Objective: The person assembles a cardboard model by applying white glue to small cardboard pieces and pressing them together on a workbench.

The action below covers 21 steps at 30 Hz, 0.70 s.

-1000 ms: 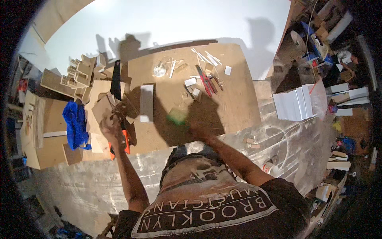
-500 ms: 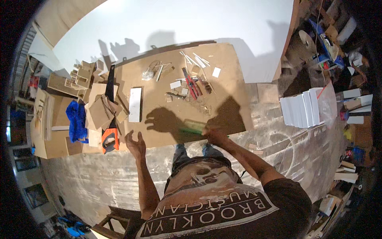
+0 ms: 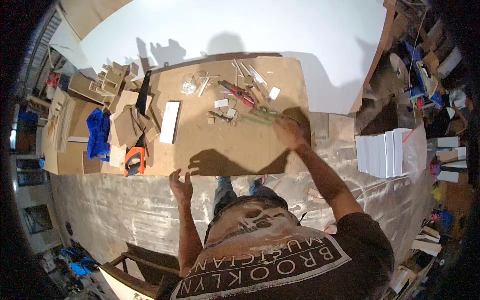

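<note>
Green, elongated, strip-like object, translucent-looking material (image 3: 259, 119). Outline smeared by motion blur; exact kind not determinable. Pose: roughly crosswise, long side running left–right. Position: slightly above and right of frame centre, right end at the right hand (image 3: 290, 134), which grips it.

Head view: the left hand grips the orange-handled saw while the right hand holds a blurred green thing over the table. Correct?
Not quite: the head view shows the left hand empty, away from the orange-handled saw; the right hand holds the green thing.
</note>
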Each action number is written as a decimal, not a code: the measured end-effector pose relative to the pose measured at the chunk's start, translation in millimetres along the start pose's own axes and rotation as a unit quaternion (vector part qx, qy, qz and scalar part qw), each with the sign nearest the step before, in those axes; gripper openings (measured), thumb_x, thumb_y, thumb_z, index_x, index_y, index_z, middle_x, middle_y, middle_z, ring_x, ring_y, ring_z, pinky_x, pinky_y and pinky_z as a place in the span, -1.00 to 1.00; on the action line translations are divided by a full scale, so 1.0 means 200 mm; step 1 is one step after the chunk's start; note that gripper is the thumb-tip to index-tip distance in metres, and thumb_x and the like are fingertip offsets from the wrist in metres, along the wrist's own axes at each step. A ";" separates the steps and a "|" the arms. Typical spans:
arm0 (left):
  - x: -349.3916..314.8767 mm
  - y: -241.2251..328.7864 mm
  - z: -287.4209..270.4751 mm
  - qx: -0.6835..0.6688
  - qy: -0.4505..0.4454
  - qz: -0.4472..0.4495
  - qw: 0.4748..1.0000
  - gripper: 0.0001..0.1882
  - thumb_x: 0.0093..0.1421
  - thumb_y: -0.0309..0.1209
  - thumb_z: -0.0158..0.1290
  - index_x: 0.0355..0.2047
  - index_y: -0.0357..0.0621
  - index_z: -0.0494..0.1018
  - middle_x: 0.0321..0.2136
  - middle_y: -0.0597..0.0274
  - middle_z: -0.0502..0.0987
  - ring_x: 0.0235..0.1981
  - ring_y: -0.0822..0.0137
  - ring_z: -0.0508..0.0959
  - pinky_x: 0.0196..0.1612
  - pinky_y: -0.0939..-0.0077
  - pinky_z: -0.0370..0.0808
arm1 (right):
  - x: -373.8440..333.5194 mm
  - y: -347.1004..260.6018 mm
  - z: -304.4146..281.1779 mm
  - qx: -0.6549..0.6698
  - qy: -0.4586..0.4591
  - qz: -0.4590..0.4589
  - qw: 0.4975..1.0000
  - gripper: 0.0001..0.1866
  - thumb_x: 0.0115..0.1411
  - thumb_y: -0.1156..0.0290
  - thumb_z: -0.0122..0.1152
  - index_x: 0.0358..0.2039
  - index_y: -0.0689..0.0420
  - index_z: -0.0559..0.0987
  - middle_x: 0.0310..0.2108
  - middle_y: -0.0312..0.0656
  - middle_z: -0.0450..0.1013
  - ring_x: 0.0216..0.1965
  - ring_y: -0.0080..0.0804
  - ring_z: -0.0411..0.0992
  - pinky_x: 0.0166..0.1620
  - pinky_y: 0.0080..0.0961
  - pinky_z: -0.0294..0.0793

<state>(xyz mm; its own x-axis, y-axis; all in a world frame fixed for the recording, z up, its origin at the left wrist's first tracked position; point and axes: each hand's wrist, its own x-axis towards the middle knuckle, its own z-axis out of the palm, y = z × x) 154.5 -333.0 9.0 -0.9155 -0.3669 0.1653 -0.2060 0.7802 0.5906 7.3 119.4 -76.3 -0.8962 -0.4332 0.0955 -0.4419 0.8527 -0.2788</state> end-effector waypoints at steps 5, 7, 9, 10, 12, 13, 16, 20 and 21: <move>-0.11 -0.15 -0.07 0.034 0.013 -0.053 0.998 -0.64 0.09 -0.45 0.26 -0.11 -0.31 0.52 -0.16 -0.12 0.51 -0.23 -0.03 0.53 -0.13 0.15 0.50 | -0.02 -0.61 -0.01 0.084 -0.144 -0.096 0.981 -0.82 0.13 0.41 0.08 -0.25 0.14 0.52 -0.33 0.11 0.51 -0.27 0.10 0.53 -0.24 0.04 0.50; -0.12 -0.12 -0.09 0.026 -0.023 -0.070 0.997 -0.64 0.10 -0.44 0.25 -0.11 -0.31 0.52 -0.16 -0.11 0.52 -0.23 -0.02 0.54 -0.14 0.18 0.51 | 0.07 -0.66 0.00 0.130 -0.061 -0.127 0.981 -0.83 0.14 0.38 0.10 -0.26 0.14 0.52 -0.34 0.09 0.52 -0.29 0.10 0.54 -0.24 0.05 0.50; -0.16 -0.13 -0.12 0.019 -0.020 -0.086 0.996 -0.64 0.10 -0.43 0.25 -0.11 -0.32 0.51 -0.16 -0.11 0.52 -0.23 -0.01 0.54 -0.15 0.18 0.52 | 0.20 -0.63 0.06 0.099 -0.043 -0.072 0.991 -0.83 0.14 0.38 0.11 -0.28 0.15 0.52 -0.34 0.07 0.53 -0.30 0.11 0.54 -0.24 0.07 0.49; -0.18 -0.14 -0.13 0.007 -0.023 -0.096 0.995 -0.64 0.10 -0.43 0.25 -0.10 -0.32 0.51 -0.16 -0.11 0.53 -0.23 -0.01 0.54 -0.15 0.19 0.52 | 0.27 -0.59 0.10 0.051 -0.051 -0.002 0.997 -0.84 0.14 0.38 0.12 -0.29 0.16 0.52 -0.34 0.06 0.53 -0.31 0.11 0.53 -0.25 0.08 0.48; -0.22 -0.22 -0.16 0.025 -0.025 -0.103 0.994 -0.63 0.10 -0.41 0.25 -0.10 -0.33 0.51 -0.15 -0.12 0.53 -0.24 -0.01 0.55 -0.16 0.17 0.54 | 0.36 -0.50 0.08 0.085 -0.010 0.030 0.996 -0.87 0.15 0.40 0.11 -0.34 0.18 0.53 -0.38 0.06 0.53 -0.33 0.14 0.53 -0.26 0.07 0.47; -0.24 -0.25 -0.17 0.034 -0.032 -0.121 0.992 -0.63 0.09 -0.42 0.25 -0.11 -0.33 0.51 -0.15 -0.13 0.53 -0.25 -0.01 0.56 -0.16 0.18 0.54 | 0.37 -0.48 0.06 0.085 -0.011 0.023 0.996 -0.87 0.15 0.40 0.11 -0.34 0.18 0.53 -0.38 0.06 0.53 -0.33 0.14 0.53 -0.26 0.07 0.47; -0.28 -0.34 -0.21 0.041 -0.028 -0.148 0.988 -0.63 0.09 -0.43 0.26 -0.12 -0.34 0.51 -0.16 -0.14 0.53 -0.24 -0.03 0.57 -0.19 0.21 0.56 | 0.42 -0.53 0.04 0.137 0.084 0.060 0.985 -0.87 0.15 0.40 0.12 -0.38 0.19 0.54 -0.42 0.10 0.51 -0.34 0.15 0.52 -0.28 0.06 0.46; -0.33 -0.53 -0.21 0.017 0.007 -0.133 0.991 -0.65 0.10 -0.42 0.26 -0.13 -0.34 0.52 -0.18 -0.14 0.54 -0.27 -0.01 0.58 -0.26 0.25 0.58 | 0.43 -1.02 0.12 0.203 -0.083 0.068 0.973 -0.81 0.20 0.34 0.13 -0.37 0.21 0.57 -0.43 0.15 0.50 -0.34 0.17 0.52 -0.28 0.08 0.44; -0.31 -0.53 -0.21 0.016 -0.005 -0.144 0.989 -0.65 0.09 -0.42 0.26 -0.14 -0.34 0.52 -0.19 -0.14 0.55 -0.29 0.00 0.59 -0.26 0.26 0.58 | 0.46 -1.16 0.14 0.209 -0.100 0.069 0.970 -0.79 0.21 0.31 0.13 -0.38 0.21 0.57 -0.44 0.16 0.50 -0.35 0.17 0.52 -0.28 0.08 0.44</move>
<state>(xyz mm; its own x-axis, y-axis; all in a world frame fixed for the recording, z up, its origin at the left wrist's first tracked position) 246.8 -414.4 -30.4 -0.8206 -0.5713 -0.0133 -0.4694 0.6605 0.5861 27.5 -126.5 -29.6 -0.9016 -0.4076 -0.1452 -0.2271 0.7315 -0.6429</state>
